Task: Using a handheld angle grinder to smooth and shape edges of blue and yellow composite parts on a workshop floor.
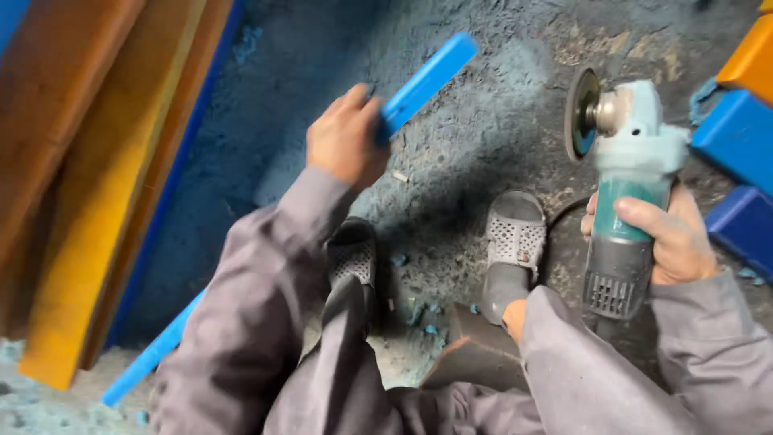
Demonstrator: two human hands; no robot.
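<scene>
The right hand (pixel 676 234) is wrapped tight around the body of a teal angle grinder (pixel 632 185), fingers curled over the grip, the grinding disc (pixel 581 113) lifted off the floor and facing left, touching nothing. The left hand (pixel 346 137) is closed around one end of a long blue bar (pixel 427 80), whose free end slants up and away toward the far right, clear of the disc. So tool and piece are both in hand but well apart; I'd judge no cut or grind is under way at this instant. The floor (pixel 483 137) around the grey perforated sandals (pixel 515 234) is thick with blue dust and small blue chips, which suggests plenty of grinding is already done. Another blue strip (pixel 149 358) lies near left, beside stacked orange and yellow boards (pixel 88 185); blue and orange blocks (pixel 741 137) sit at the far right.
</scene>
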